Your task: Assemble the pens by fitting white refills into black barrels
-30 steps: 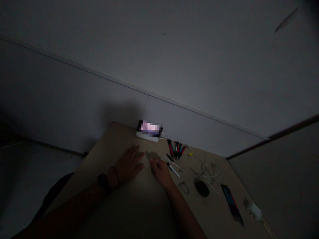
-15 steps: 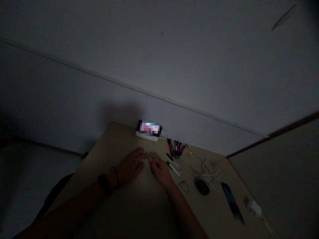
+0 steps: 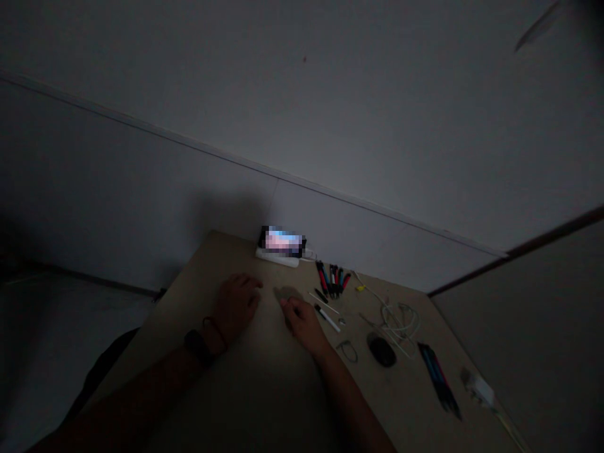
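My left hand (image 3: 236, 305) rests over the dim table (image 3: 189, 296), palm down, with its fingers loosely bent and nothing visible in them. A short gap to the right, my right hand (image 3: 302, 324) is closed, thumb and forefinger pressed together. Whatever it may pinch is too small and dark to make out. Beside it lie a white-and-black pen (image 3: 328, 319), a thin white stick (image 3: 324, 302) and a small black piece (image 3: 321, 295). Beyond both hands a lit phone (image 3: 283, 242) leans above a white block (image 3: 277, 258).
Several red, blue and black pens (image 3: 333, 280) lie near the wall. To the right are a coiled white cable (image 3: 400, 324), a dark computer mouse (image 3: 381, 350), a thin loop (image 3: 348, 351), another group of pens (image 3: 438, 380) and a white plug (image 3: 481, 387).
My left hand has drawn back to the left, away from my right fingertips, and its fingers have bent more. The right hand stays nearly in place, still closed.
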A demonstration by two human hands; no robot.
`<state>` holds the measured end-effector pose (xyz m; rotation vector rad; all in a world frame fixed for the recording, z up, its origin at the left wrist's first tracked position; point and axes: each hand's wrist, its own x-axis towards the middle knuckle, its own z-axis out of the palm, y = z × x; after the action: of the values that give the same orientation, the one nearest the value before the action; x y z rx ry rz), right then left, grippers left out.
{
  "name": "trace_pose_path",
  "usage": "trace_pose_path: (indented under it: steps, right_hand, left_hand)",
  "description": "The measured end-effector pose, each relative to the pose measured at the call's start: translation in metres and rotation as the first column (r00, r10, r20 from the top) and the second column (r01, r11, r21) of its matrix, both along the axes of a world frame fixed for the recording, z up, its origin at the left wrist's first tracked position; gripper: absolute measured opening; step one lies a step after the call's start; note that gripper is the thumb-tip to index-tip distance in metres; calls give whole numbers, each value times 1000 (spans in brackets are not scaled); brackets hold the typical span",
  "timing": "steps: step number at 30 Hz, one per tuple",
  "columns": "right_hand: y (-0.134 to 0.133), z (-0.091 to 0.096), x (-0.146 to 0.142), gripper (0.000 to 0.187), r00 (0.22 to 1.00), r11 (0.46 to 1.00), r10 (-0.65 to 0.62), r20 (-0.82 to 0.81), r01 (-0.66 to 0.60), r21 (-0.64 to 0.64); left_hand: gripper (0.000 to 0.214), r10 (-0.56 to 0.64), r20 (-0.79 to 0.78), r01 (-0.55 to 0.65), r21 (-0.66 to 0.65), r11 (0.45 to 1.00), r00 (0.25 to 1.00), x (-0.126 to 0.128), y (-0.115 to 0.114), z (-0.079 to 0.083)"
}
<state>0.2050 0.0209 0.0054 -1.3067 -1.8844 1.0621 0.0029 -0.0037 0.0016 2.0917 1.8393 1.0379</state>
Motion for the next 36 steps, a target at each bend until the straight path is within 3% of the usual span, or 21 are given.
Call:
trace_pose_path:
  steps: [5, 20, 25, 31, 36]
  right_hand:
    - [0, 2, 0, 55, 1000, 1000, 5, 2, -5, 11]
    - [0, 0, -1, 56, 1000, 1000, 1, -7, -1, -19]
    - [0, 0, -1, 58, 1000, 999, 1, 2, -1, 36]
    - [0, 0, -1, 57, 1000, 1000, 12, -7, -12, -9]
    - [-1, 3, -2, 57, 1000, 999, 11, -14, -10, 34]
  left_hand:
    - [14, 120, -70, -120, 3, 993, 990, -1, -1, 0]
    - [18, -73, -48, 72, -22, 997, 996, 2, -2, -7]
    - [17, -102, -32, 102, -11, 995, 994, 1, -1, -9]
    - [13, -128, -8, 128, -29, 991, 992, 0, 0, -8]
    - [11, -164, 2, 164, -38, 986, 986, 2, 0, -6]
